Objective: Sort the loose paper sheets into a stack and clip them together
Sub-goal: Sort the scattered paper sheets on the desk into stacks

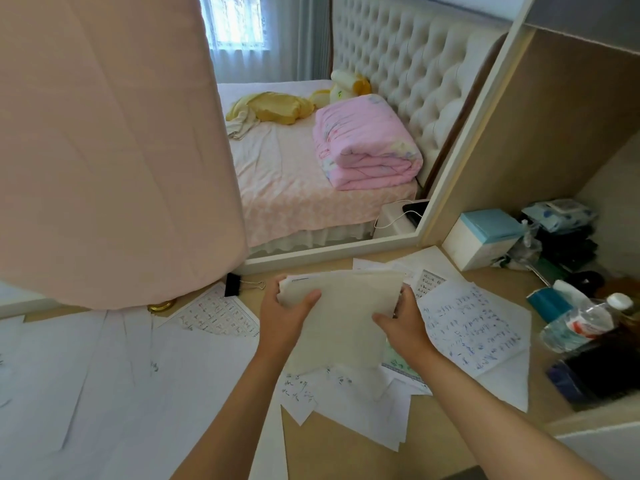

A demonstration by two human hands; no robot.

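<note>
The left hand [287, 317] and the right hand [405, 327] grip the paper stack [343, 320] by its side edges, fingers curled round it, above the worktop [332, 453]. Handwriting on the loose sheets [474, 327] is illegible. A black binder clip [232, 285] lies just left of the stack.

**A bedroom lay beyond your desk [346, 455]**
A folded pink quilt [367, 143] sat on the bed [287, 188] beside the tufted headboard [408, 53], with yellow cloth [273, 107] nearby. To your right stood a blue-topped box [485, 237] and a plastic bottle [581, 323]. A pink fabric shade [110, 150] filled your left.
</note>
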